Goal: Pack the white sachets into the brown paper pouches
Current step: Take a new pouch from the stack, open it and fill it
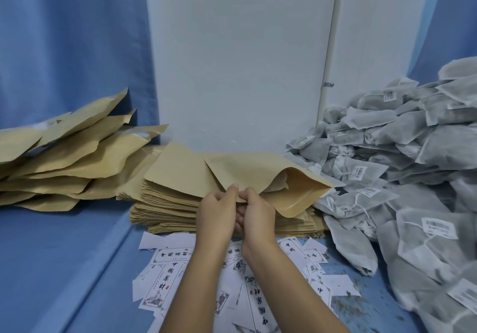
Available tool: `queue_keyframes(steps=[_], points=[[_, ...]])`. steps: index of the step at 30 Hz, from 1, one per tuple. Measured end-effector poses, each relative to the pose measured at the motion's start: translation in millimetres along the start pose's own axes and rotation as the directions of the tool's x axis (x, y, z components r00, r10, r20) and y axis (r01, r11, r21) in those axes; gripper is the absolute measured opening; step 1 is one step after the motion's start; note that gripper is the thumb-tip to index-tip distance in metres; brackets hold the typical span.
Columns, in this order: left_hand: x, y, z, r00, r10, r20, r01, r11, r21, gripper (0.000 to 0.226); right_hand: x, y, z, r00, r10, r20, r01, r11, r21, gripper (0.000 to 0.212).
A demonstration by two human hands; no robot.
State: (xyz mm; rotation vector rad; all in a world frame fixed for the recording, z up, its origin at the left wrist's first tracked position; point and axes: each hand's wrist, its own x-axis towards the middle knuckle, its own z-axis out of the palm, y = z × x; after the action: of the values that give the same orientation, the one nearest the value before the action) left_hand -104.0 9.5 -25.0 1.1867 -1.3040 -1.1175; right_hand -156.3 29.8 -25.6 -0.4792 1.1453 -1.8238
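Note:
Both hands pinch the near corner of one brown paper pouch, held above a flat stack of empty pouches. My left hand and my right hand touch each other at that corner. The pouch mouth gapes open toward the right, and a pale sachet shows inside it. A big heap of white sachets with strings and barcode tags fills the right side.
Bulging brown pouches lie piled at the left on the blue cloth. Printed white labels are scattered under my forearms, with dry herb crumbs at the lower right. A white wall panel stands behind the stack.

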Motion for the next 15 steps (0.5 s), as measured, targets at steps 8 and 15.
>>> queue_keyframes(steps=[8, 15], points=[[-8.3, 12.0, -1.2, 0.972, -0.103, 0.212, 0.161, 0.947, -0.279, 0.031, 1.7, -8.4, -7.3, 0.994, 0.095, 0.046, -0.098, 0.994, 0.053, 0.023], [-5.3, 6.9, 1.7, 0.960, -0.115, 0.254, 0.204, 0.911, -0.358, 0.033, 10.6, -5.4, -12.3, 0.999, 0.027, -0.032, -0.027, 1.000, 0.006, 0.026]])
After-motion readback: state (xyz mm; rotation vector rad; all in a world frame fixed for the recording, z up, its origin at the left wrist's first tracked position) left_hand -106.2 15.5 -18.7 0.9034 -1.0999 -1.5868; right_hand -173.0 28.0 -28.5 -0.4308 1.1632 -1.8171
